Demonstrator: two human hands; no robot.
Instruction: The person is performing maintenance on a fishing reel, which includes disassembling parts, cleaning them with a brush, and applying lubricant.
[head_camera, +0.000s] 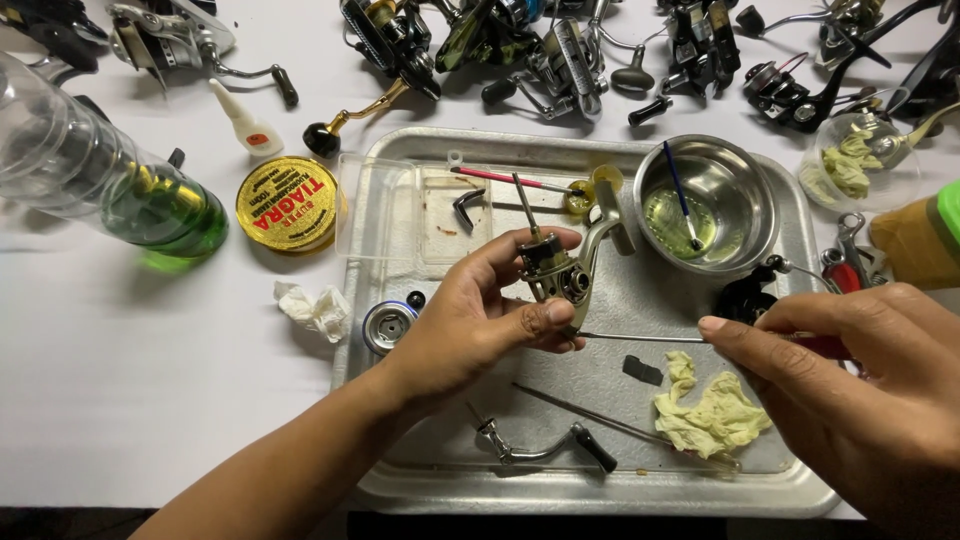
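Holding a stripped fishing-reel body above the middle of a metal tray, the left hand pinches it between thumb and fingers, with the shaft pointing up and away. That grip turns the side of the housing toward the right hand, which is closed around a red-handled screwdriver; its thin shank runs level to the reel body and its tip meets the housing by the left thumb. Lifting the part off the tray seems meant to give the tool a straight line in.

Loose parts lie on the tray, likely so that nothing rolls off: a crank handle near the front edge, a round spool at the left edge, a thin rod and a yellowish rag toward the front right. A steel bowl with greenish liquid and a blue-handled brush stands at the far right corner. A clear plastic box sits at the far left corner.

Off the tray, on the white desk, are a yellow round tin, a crumpled tissue, a green-tinted bottle on its side, and a row of other reels along the far edge.

The screwdriver's handle is mostly hidden inside the right hand, which the frame cuts off. Its tip is too small to show which screw it engages. The far reels are cropped.
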